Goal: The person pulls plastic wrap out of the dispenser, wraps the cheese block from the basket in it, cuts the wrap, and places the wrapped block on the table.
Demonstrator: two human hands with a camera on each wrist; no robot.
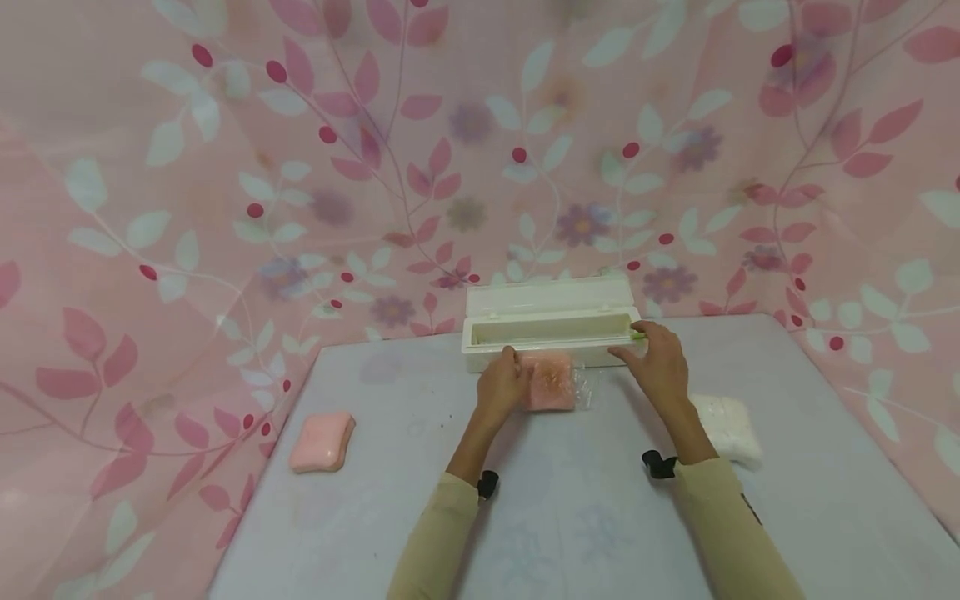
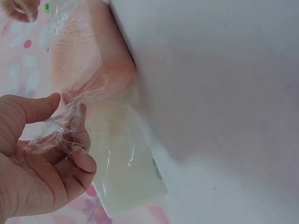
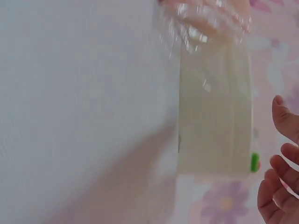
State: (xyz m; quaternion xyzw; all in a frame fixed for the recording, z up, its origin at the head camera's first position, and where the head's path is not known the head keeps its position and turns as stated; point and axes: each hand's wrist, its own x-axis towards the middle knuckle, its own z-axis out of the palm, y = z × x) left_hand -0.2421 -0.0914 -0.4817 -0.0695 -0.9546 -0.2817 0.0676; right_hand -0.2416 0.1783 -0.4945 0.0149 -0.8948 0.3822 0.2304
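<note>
My left hand (image 1: 501,385) pinches the gathered end of the clear plastic wrap (image 2: 63,128) around a pink block (image 1: 552,382). The block hangs in front of a long white box (image 1: 480,360) and hides part of its front wall. Up close in the left wrist view, the pink block (image 2: 93,56) looks smooth with rounded edges. The box's hinged lid (image 1: 551,296) stands raised at the back. My right hand (image 1: 660,362) is at the box's right end, thumb and fingers spread with nothing between them. A small green piece (image 3: 254,162) shows on the box's edge near it.
On the left of the table (image 1: 405,517) lies another pink block (image 1: 322,442). A white wrapped bundle (image 1: 727,427) lies on the right, beside my right forearm. Pink floral cloth (image 1: 450,167) hangs behind the table and along its sides.
</note>
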